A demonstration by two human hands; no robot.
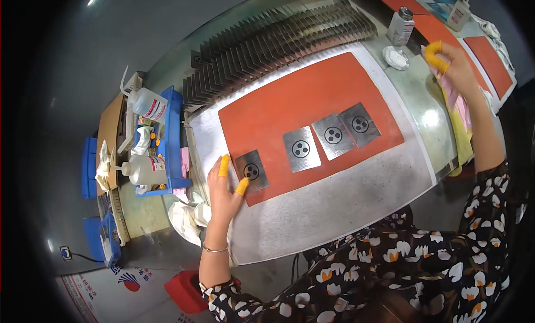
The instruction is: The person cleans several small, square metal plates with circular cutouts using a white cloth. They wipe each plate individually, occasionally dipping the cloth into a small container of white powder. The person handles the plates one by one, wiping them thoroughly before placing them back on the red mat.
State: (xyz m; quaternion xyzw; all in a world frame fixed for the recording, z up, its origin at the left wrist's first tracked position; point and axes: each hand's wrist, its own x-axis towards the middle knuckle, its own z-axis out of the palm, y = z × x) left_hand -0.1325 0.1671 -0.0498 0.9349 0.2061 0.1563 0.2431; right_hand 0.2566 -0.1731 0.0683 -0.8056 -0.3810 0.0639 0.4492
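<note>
My left hand [224, 195] rests at the left edge of an orange-red mat [273, 111], thumb and index finger apart in yellow finger cots. The thumb tip touches or overlaps the lower left of a thin metal plate [257, 162] marked with a dark ring and three dots. Three similar plates lie farther right: one upright plate [301, 158], a middle plate [334, 147] and a tilted plate [368, 134], the last two touching or overlapping. Raised at the far right, my right hand [458, 69] has its cot-covered thumb and index finger curled together above a pink cloth [461, 108]; anything between them is hidden.
Rows of upright metal plates [267, 50] line the back. A blue tray [175, 117] with squeeze bottles stands left, beside a crumpled white cloth [186, 220]. Near my right hand are a capped bottle [401, 28], a small white dish [395, 58] and a yellow cloth [461, 139].
</note>
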